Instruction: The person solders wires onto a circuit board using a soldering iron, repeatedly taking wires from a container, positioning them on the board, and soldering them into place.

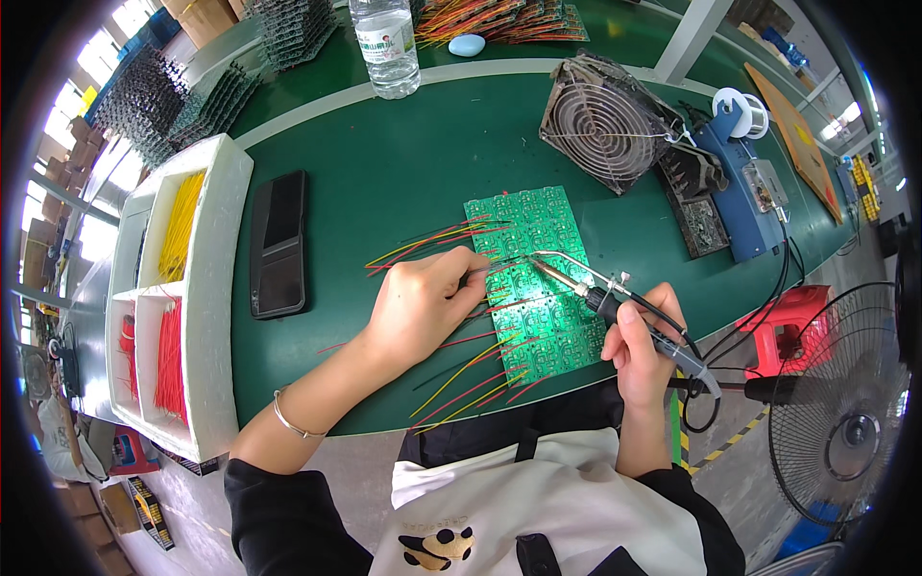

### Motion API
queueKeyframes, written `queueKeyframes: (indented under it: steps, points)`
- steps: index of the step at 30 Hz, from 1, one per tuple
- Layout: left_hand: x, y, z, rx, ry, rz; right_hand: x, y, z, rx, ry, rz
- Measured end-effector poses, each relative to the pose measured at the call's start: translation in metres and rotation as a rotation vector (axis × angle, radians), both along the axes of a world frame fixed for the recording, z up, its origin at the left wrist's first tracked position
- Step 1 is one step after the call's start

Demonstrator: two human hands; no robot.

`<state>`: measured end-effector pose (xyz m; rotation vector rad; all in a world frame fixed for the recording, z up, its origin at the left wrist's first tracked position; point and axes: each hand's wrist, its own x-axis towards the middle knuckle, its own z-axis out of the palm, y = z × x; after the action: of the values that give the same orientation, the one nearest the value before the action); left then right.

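Note:
A green circuit board panel [552, 350] lies on the green table in front of me. Red, yellow and black wires [461, 382] stick out past its left edge. My left hand [423, 293] is closed in a pinch at that edge, on a thin wire whose colour I cannot make out. In my right hand [642, 348] is a soldering iron [603, 303] with a thin metal feed tube alongside. The iron's tip meets the board area just right of my left fingertips; whether it touches a pad is too small to tell.
Left stands a white foam box [216, 288] of red and yellow wires, beside a black phone case [279, 245]. A water bottle [386, 48] is at the back. Right are a dusty fan [607, 125], a blue solder feeder [744, 192] and a floor fan [850, 446].

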<state>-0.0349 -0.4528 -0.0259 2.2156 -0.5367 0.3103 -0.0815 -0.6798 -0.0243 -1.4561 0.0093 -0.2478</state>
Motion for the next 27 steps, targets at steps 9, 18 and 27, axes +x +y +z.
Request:
queueKeyframes:
  steps: [9, 18, 27]
  points:
    - [0.0002, -0.0013, -0.0014, 0.001, -0.008, -0.004, -0.0006, -0.0003, -0.0010, -0.038, 0.000, 0.007]
    - [0.0013, -0.0006, -0.0061, -0.047, -0.086, -0.010, -0.0015, 0.0011, -0.0003, -0.048, -0.020, 0.032]
    - [0.0014, 0.0023, -0.0067, 0.025, -0.138, -0.045, -0.0028, 0.0022, 0.0001, -0.033, -0.047, 0.038]
